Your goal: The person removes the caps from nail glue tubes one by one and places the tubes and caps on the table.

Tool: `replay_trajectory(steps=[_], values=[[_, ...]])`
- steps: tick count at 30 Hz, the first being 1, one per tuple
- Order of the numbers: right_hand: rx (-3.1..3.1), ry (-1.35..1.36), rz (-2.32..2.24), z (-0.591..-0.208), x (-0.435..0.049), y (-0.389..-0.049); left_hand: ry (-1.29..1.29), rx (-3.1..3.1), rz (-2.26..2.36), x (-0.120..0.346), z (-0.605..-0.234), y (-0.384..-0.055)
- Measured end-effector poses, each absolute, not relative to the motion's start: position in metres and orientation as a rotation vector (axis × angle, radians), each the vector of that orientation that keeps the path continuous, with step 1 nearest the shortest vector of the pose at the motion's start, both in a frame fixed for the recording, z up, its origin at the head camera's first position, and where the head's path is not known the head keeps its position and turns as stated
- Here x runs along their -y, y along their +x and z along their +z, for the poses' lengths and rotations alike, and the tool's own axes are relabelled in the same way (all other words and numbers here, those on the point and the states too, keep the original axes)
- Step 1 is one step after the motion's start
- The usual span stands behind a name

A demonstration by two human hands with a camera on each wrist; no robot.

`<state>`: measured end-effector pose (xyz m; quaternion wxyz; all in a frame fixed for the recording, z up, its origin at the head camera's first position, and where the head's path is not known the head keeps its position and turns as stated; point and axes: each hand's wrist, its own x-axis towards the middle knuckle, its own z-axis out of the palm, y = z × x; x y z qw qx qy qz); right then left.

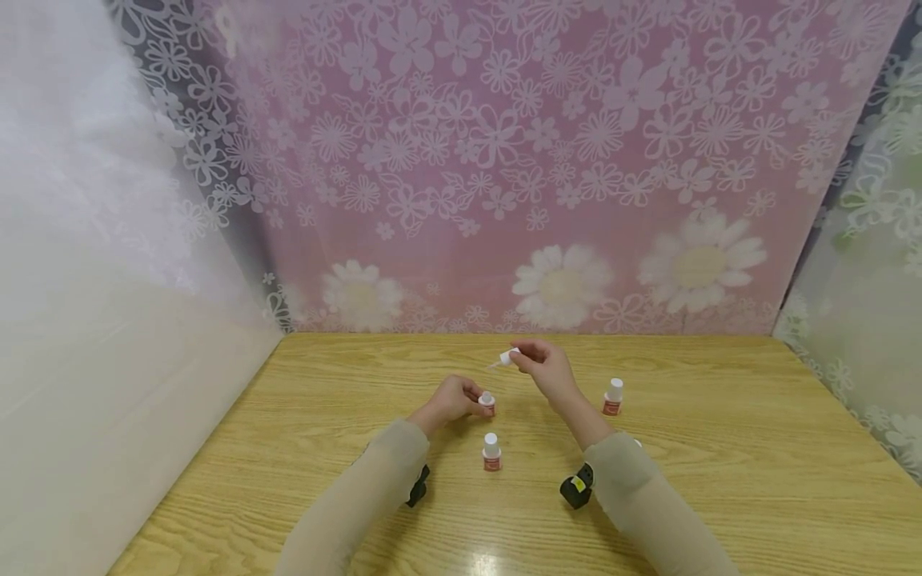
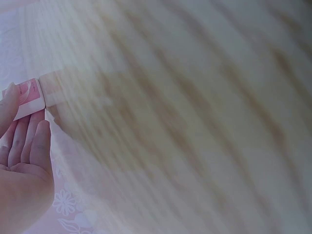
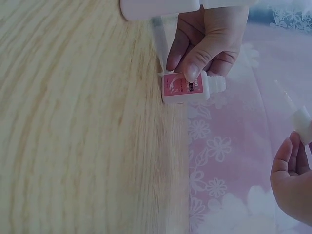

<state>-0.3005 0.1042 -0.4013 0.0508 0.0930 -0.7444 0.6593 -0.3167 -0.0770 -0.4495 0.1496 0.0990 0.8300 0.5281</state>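
My left hand [image 1: 455, 398] grips a small white bottle [image 1: 487, 406] with a pink label, standing upright on the table. Its neck is uncapped, as the right wrist view shows the bottle [image 3: 185, 88] between thumb and fingers. Up and to the right, my right hand [image 1: 547, 370] pinches a white brush cap [image 1: 508, 357]. From the cap [image 3: 303, 125] a thin applicator stem points down toward the left in the head view, apart from the bottle. In the left wrist view the label [image 2: 30, 92] shows beside my thumb.
A capped bottle [image 1: 492, 453] of the same kind stands in front of the held one. Another bottle [image 1: 612, 398] stands right of my right forearm. A white cap [image 1: 637, 442] peeks out behind the right sleeve. Flowered curtains [image 1: 490, 160] rise behind the wooden table [image 1: 346, 384].
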Motion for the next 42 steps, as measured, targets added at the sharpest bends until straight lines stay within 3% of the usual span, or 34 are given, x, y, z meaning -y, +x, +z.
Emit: replay_trajectory(steps=[42], values=[[2.165, 0.262, 2.157, -0.4047, -0.1035, -0.296, 0.314, -2.412, 1.5, 0.0777, -0.4508, -0.3186]])
